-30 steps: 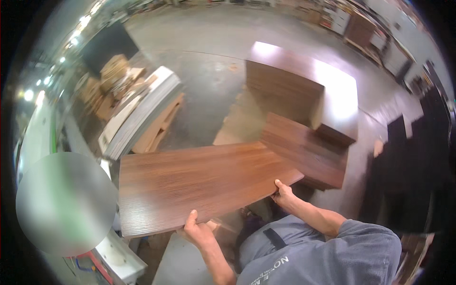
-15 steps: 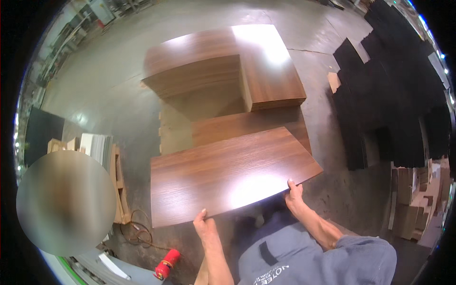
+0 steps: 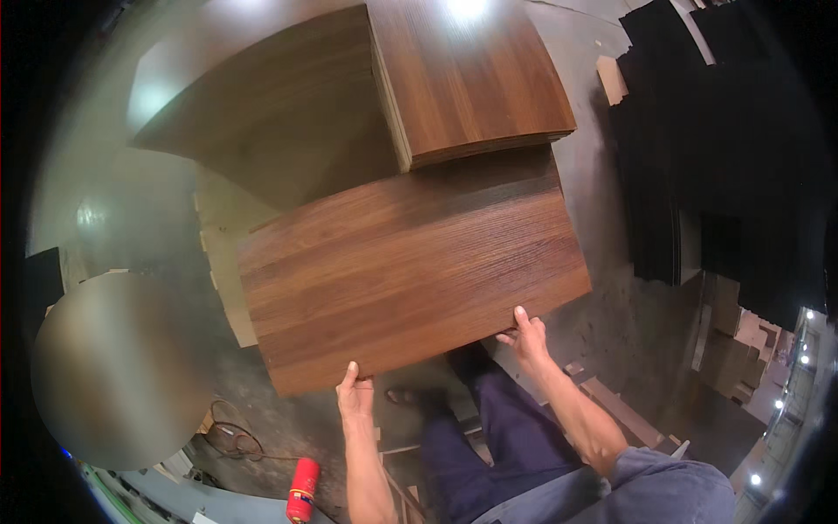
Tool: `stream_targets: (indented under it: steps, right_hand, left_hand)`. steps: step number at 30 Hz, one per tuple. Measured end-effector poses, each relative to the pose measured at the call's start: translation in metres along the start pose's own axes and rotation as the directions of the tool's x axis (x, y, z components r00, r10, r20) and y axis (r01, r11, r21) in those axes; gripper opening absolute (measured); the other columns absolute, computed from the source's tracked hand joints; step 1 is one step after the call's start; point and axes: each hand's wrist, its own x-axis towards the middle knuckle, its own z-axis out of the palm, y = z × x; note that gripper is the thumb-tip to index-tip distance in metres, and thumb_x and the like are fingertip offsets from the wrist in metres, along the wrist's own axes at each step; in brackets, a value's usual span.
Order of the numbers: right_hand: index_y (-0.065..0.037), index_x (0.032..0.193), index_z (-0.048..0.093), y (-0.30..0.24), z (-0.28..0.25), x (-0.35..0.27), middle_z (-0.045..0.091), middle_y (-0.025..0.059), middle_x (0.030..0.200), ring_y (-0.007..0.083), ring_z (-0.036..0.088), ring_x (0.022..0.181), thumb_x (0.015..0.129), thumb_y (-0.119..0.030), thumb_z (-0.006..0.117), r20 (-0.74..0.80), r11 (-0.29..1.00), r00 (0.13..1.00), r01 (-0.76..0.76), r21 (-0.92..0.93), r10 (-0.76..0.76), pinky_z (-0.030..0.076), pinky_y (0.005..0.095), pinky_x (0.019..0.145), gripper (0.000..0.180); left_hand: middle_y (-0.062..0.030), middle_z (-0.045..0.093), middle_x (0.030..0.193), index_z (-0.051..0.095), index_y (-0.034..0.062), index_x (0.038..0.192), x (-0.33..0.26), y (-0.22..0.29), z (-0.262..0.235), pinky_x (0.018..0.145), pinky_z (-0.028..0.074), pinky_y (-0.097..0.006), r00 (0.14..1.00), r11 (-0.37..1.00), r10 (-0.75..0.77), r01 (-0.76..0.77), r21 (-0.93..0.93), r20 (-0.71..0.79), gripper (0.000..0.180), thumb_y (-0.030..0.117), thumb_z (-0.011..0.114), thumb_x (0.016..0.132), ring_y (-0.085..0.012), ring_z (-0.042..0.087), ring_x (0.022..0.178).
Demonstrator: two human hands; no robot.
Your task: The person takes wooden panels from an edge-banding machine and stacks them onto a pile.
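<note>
- Red canister [image 3: 302, 491] on the floor, low left, near a coiled cable [image 3: 234, 437].
- Left hand [image 3: 354, 397] clamped on the near edge of the brown wood-grain panel [image 3: 410, 271].
- Panel held flat over the stacked panels [image 3: 467, 74] ahead, overlapping their near side.
- Right hand [image 3: 526, 339] gripping the same near edge, toward its right corner.
- Black sheets [image 3: 716, 148] piled far right.

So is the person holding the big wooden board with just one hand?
No, both hands grip the board at its near edge: left hand and right hand.
</note>
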Motion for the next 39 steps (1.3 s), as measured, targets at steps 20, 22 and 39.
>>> stream_targets:
  steps: [20,22,39]
  right_hand:
    - [0.0,0.134,0.051,-0.174,-0.038,0.195,0.059,0.0155,0.129,0.0259,0.053,0.121,0.089,-0.03,0.063,0.096,0.335,0.761,0.391,-0.857,-0.642,0.038,0.0364,0.105,0.055]
    - [-0.001,0.133,0.053,-0.175,-0.039,0.2,0.063,0.0087,0.125,0.0166,0.056,0.115,0.095,-0.029,0.057,0.081,0.571,0.849,0.419,-0.705,-0.522,0.039,0.0305,0.101,0.048]
    - [0.004,0.105,0.067,-0.175,-0.071,0.239,0.07,0.0076,0.096,0.0153,0.06,0.093,0.096,-0.034,0.053,0.055,0.48,0.833,0.37,-0.795,-0.55,0.048,0.0344,0.085,0.041]
  left_hand:
    - [-0.0073,0.068,0.097,0.067,-0.0043,0.108,0.158,0.121,-0.066,0.081,0.049,-0.03,0.895,0.378,0.444,-0.153,0.913,-0.034,0.048,0.038,0.074,0.086,-0.0159,0.062,0.087]
    - [-0.0069,0.07,0.09,0.07,-0.0048,0.103,0.159,0.122,-0.066,0.076,0.05,-0.029,0.889,0.355,0.452,-0.11,0.928,-0.067,0.047,0.038,0.075,0.085,-0.0147,0.062,0.079]
    - [-0.0094,0.072,0.095,0.069,-0.0082,0.106,0.142,0.106,-0.025,0.081,0.049,-0.029,0.876,0.292,0.461,-0.002,0.956,-0.14,0.048,0.033,0.078,0.082,-0.0135,0.063,0.085]
